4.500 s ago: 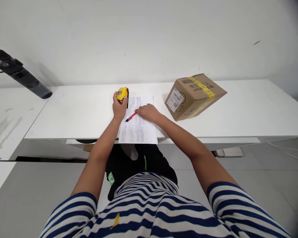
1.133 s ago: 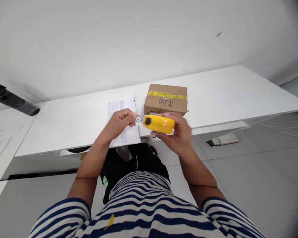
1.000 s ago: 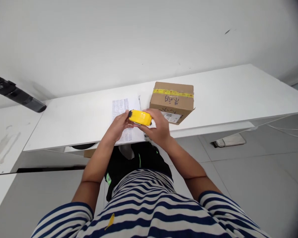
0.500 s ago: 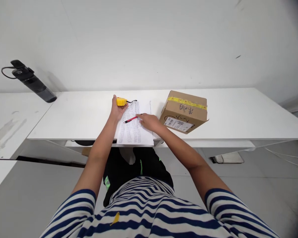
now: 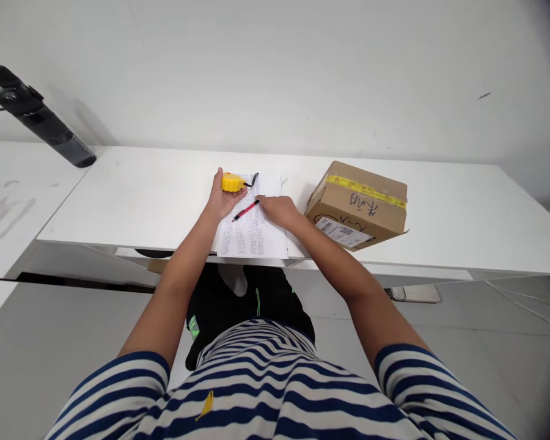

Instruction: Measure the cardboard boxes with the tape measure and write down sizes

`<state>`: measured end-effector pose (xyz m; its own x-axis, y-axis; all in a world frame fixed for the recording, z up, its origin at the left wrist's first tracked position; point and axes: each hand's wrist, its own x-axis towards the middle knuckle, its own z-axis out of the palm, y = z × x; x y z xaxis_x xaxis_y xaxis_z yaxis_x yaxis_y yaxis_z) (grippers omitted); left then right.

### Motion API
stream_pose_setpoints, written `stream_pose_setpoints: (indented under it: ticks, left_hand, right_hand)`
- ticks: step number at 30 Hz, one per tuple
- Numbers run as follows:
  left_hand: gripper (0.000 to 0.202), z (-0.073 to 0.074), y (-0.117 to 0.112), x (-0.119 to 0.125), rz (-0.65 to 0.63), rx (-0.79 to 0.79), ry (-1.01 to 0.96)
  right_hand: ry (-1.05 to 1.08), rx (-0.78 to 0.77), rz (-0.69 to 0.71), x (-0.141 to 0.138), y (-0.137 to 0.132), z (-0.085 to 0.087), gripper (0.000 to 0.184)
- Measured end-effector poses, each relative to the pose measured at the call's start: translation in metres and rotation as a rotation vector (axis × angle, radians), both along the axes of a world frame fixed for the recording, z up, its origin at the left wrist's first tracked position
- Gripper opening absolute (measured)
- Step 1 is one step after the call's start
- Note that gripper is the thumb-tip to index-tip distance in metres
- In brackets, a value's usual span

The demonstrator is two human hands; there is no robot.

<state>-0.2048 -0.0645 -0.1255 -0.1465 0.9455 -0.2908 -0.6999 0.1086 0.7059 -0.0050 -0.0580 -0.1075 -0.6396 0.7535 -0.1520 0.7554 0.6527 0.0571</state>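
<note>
My left hand rests on the white table with its fingers curled around a yellow tape measure, whose black strap trails to the right. My right hand lies on a printed sheet of paper and pinches a red pen, the tip pointing down-left onto the page. A taped cardboard box with a shipping label and handwriting sits just right of my right hand.
A black bottle-like object with a cord lies on the adjoining table at far left. The white wall runs behind the table. Grey floor lies below, with a white power strip and cables to the right.
A second ago both hands held the tape measure in front of me. My left hand has since set it on the table by the paper, and my right hand has picked up the red pen.
</note>
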Motion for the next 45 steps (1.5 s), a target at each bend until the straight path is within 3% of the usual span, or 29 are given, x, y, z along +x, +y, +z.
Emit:
stream_pose_setpoints:
  ticks: [6,9,15,17,21,23,26,29,35,45]
  left_hand:
    - [0.057,0.000,0.000,0.000,-0.002,-0.018,-0.017]
    - [0.060,0.001,0.000,-0.003,-0.004,-0.052,-0.039]
    - [0.067,-0.003,0.004,-0.009,0.000,-0.093,-0.126]
    - [0.066,-0.004,0.005,-0.009,-0.005,-0.093,-0.120]
    - [0.065,-0.005,0.003,-0.008,0.014,-0.086,-0.102]
    - [0.065,-0.004,0.002,-0.007,0.026,-0.078,-0.091]
    - [0.065,-0.004,0.002,-0.005,0.035,-0.075,-0.074]
    - [0.066,-0.004,0.005,-0.006,0.025,-0.081,-0.069]
    - [0.065,-0.005,0.006,-0.006,0.006,-0.081,-0.086]
    - [0.071,-0.005,0.005,-0.005,0.005,-0.083,-0.093]
  right_hand:
    - [-0.010,0.021,0.061,-0.003,0.004,0.000,0.049]
    - [0.100,0.058,0.086,0.009,-0.004,-0.002,0.051]
    - [0.932,-0.095,0.032,0.047,-0.027,-0.026,0.046]
    - [1.052,-0.161,0.005,0.048,-0.029,-0.035,0.053]
    - [1.105,-0.443,-0.081,0.037,-0.029,-0.044,0.075]
    - [1.152,-0.527,-0.161,0.033,-0.030,-0.044,0.071]
    - [1.195,-0.459,-0.300,0.032,-0.033,-0.041,0.056]
    - [1.177,-0.390,-0.367,0.032,-0.035,-0.040,0.052]
    - [1.109,-0.438,-0.334,0.028,-0.035,-0.040,0.040]
    - [1.096,-0.464,-0.333,0.027,-0.034,-0.043,0.039]
